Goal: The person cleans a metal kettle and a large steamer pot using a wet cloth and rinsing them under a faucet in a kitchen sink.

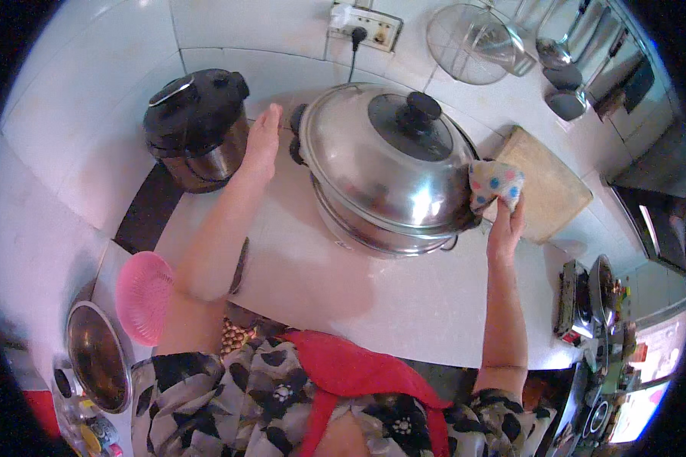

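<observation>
A large steel pot with a domed lid (343,154) and a black lid knob (423,106) stands on the white countertop (320,291). My right hand (506,225) grips a folded cloth with coloured dots (496,184) against the pot's right side, where the handle is mostly hidden. Between the pot and a black and steel electric cooker (197,125), my left hand (262,143) is raised with its fingers extended and close together, holding nothing; it appears apart from the pot's left handle (298,134).
A wooden cutting board (543,183) leans against the wall at right. Ladles (555,52) and strainers (469,43) hang above. A pink plastic basket (144,297) and a steel basin (98,357) lie at left. A plug (358,35) sits in the wall socket. A stove (574,303) stands far right.
</observation>
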